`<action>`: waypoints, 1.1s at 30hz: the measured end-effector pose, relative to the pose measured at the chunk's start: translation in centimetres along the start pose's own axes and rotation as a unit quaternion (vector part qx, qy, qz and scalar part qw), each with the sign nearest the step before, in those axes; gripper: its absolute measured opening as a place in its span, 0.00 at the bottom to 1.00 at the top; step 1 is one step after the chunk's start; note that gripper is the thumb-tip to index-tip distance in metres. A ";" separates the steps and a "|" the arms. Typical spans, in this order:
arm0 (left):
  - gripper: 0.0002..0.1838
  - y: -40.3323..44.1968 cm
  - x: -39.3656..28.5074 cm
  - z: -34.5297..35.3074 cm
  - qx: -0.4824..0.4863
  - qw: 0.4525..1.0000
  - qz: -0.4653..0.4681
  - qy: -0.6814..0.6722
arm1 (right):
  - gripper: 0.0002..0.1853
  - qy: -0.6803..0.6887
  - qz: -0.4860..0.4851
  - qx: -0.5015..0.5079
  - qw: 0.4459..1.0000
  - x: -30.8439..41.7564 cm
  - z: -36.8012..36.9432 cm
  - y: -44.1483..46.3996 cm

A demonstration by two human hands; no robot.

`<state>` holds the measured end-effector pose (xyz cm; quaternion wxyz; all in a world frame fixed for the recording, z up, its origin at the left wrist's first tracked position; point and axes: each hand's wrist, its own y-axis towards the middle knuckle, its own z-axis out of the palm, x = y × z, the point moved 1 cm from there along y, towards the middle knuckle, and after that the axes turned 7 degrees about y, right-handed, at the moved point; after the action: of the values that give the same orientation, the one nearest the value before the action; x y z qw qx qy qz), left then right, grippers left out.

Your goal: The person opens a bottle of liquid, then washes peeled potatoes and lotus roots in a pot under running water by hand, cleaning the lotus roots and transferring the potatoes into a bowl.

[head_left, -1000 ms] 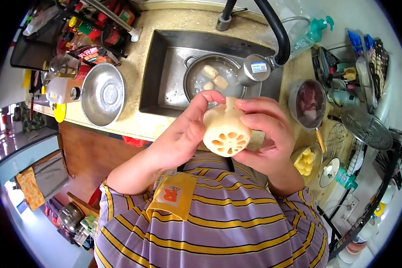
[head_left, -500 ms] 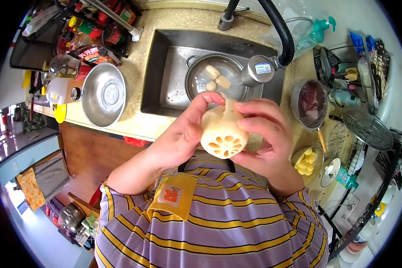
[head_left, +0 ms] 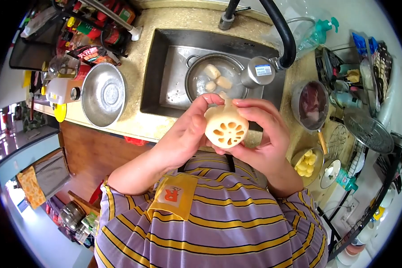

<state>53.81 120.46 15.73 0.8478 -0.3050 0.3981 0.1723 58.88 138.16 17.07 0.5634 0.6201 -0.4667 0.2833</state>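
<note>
A pale piece of lotus root (head_left: 227,129) is held up between both hands near the sink's front edge, its cut face with several holes turned toward me. My left hand (head_left: 186,134) is closed round its left side. My right hand (head_left: 265,131) grips it from the right, fingers on top and thumb below. Beyond it, in the steel sink (head_left: 165,96), stands a round metal pot (head_left: 196,85) with pale pieces (head_left: 212,71) of root in it. A black faucet with a silver head (head_left: 257,73) hangs at the pot's right side.
An empty metal bowl (head_left: 103,94) sits on the counter left of the sink. To the right are a pan (head_left: 298,107) of meat, a bowl of yellow pieces (head_left: 305,163), a small white dish (head_left: 329,173) and a dish rack. Bottles and packets crowd the left back.
The lotus root has tilted so that its holed face turns more toward me, and it has risen slightly in view. Both hands have kept hold of it.
</note>
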 end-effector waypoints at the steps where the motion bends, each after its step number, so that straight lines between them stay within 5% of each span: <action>1: 0.53 0.1 0.1 -0.1 0.000 1.000 0.001 0.003 | 0.31 0.000 0.007 -0.003 1.000 -0.2 0.0 -0.1; 5: 0.41 0.5 1.4 -0.4 -0.006 0.999 0.008 -0.031 | 0.29 0.000 0.034 -0.006 0.999 -1.3 0.0 -0.7; 15: 0.31 2.6 4.2 -0.5 -0.016 0.998 -0.046 -0.044 | 0.30 -0.012 0.080 -0.015 0.997 -3.9 0.0 -3.2; 19: 0.27 2.8 4.2 0.3 -0.035 0.996 0.016 -0.077 | 0.34 -0.096 -0.011 0.053 0.994 -2.9 -0.3 -2.5; 26: 0.28 1.5 1.1 0.8 -0.001 0.999 0.017 0.034 | 0.23 -0.096 -0.121 0.135 0.979 0.7 -1.9 0.7; 28: 0.36 1.2 0.4 1.0 0.022 0.998 0.000 0.057 | 0.17 -0.156 -0.148 0.170 0.962 1.9 -2.6 1.8; 33: 0.32 0.5 -1.3 1.1 0.017 0.994 -0.043 0.097 | 0.13 -0.282 -0.234 0.233 0.901 3.5 -3.7 3.6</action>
<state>53.41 121.48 17.10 0.8169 -0.3228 0.4679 0.0981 57.71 141.03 22.44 0.2976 0.8789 -0.3682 0.0580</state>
